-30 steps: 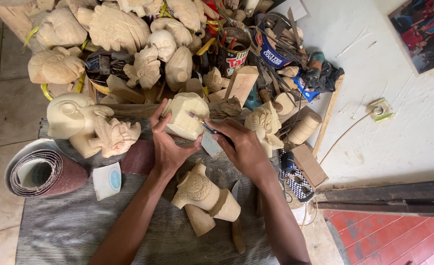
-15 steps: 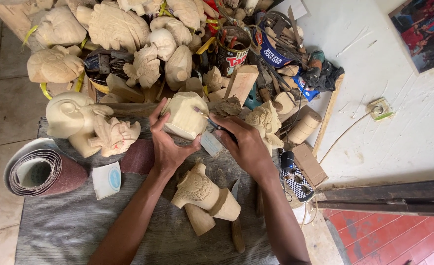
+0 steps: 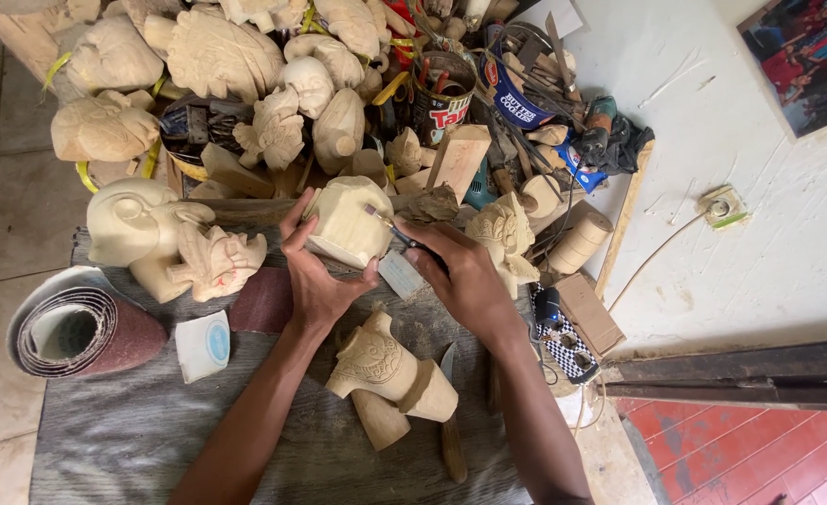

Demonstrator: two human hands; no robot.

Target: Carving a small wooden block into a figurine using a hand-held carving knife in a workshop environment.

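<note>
The fingers of the left hand point(image 3: 315, 281) wrap around the lower left side of a pale wooden carving point(image 3: 346, 223), closed on it and propping it just above the middle of the frame. The fingers of the right hand point(image 3: 460, 276) pinch a thin carving tool point(image 3: 387, 224) like a pen, closed on its handle. The tool's long axis runs from the right hand at centre-right up and to the left, and its tip touches the upper right face of the carving. So the carving lies to the upper left of the right fingers, and directly above the left palm; the left hand is the nearer one, in full contact, while the right meets it only through the tool tip. Just below the hands, a carved, patterned piece point(image 3: 390, 369) lies on the grey cloth point(image 3: 133, 440). A roll of sandpaper point(image 3: 77, 332) sits at the lower left, and other unfinished figures point(image 3: 217, 51) crowd the top of the frame.
</note>
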